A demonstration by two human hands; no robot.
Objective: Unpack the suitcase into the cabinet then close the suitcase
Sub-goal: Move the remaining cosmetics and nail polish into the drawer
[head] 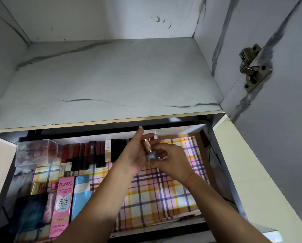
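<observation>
Both hands met over the open drawer (pixel 206 156) of the cabinet (pixel 111 76), above its plaid liner (pixel 164 195). The left hand (pixel 133 156) lay palm up, thumb raised, cradling a rose-gold tube (pixel 146 145) against loosely curved fingers. The right hand (pixel 174 162), an orange thread at its wrist, pinched a small blue-grey bottle (pixel 151 157) touching the tube's lower end. Along the drawer's back stood a row of lipsticks (pixel 87 155) beside a clear box (pixel 36 151); nearer lay a pink BB cream tube (pixel 61 202) and a blue tube (pixel 82 192), side by side. The cabinet door (pixel 287 102) hung open at right on its hinge (pixel 252 67).
</observation>
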